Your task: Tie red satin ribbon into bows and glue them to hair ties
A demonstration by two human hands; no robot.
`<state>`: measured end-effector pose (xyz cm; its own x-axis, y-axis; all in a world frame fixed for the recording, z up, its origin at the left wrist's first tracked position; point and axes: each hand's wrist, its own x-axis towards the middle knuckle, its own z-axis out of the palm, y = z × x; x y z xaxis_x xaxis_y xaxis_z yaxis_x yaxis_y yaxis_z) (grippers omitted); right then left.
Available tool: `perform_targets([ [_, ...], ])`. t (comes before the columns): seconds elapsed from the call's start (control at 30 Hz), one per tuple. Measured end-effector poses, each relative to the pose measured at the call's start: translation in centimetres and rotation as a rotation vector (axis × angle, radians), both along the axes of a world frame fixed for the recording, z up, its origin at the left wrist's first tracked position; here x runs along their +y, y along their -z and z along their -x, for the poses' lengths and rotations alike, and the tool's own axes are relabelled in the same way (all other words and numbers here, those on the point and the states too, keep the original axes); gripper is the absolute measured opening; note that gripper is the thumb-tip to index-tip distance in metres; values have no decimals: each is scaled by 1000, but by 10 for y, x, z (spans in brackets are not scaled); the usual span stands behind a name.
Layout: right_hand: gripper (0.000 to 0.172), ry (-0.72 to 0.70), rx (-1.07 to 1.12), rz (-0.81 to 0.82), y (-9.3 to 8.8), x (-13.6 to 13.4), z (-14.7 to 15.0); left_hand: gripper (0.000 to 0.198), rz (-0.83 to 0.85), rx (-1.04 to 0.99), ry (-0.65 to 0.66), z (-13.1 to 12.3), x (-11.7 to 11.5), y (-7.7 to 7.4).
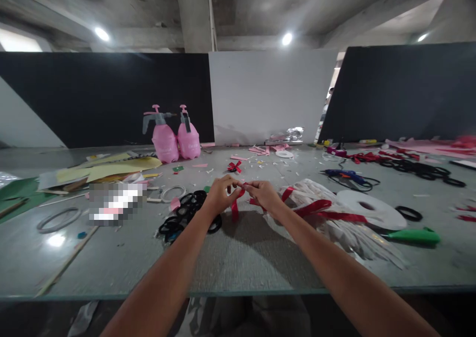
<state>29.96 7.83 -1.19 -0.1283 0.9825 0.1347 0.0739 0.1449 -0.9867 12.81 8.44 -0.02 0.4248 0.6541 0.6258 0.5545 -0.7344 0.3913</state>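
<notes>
A red ribbon (235, 211) is pinched between my two hands above the middle of the table, one end hanging down. My left hand (222, 194) is closed on it with thumb and forefinger. Close beside it, my right hand (263, 196) grips the same ribbon at its fingertips. Just beyond the hands lies a red ribbon bow (234, 167) with a dark centre. Black hair ties (189, 205) are heaped by my left wrist. To the right of my right hand, a long red ribbon (316, 208) runs over a bundle of white strips (351, 237).
Two pink spray bottles (165, 142) stand at the back left, near yellow sheets (122, 168). On the right are a white ribbon roll (383, 212), a green-handled tool (418, 235), a blue glue gun (345, 175) with its cord, and more black bands (416, 168).
</notes>
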Motion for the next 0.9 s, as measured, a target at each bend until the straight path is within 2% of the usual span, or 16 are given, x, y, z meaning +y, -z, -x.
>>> perform_targets([
  [0.27, 34, -10, 6, 10, -3, -4, 4, 16, 58, -148, 68, 2, 1, 4],
  [0.37, 36, 28, -22, -27, -2, -3, 5, 17, 78, -194, 99, 2, 2, 5],
  [0.5, 38, 30, -62, -64, 1, -1, 5, 20, 68, -204, 72, 2, 4, 7],
  [0.73, 37, 72, -216, -163, 2, -2, 5, 14, -54, 29, -54, 2, 1, 2],
  [0.9, 29, 127, -378, -313, 6, 0, 4, 10, -181, 221, -156, -6, -4, -3],
])
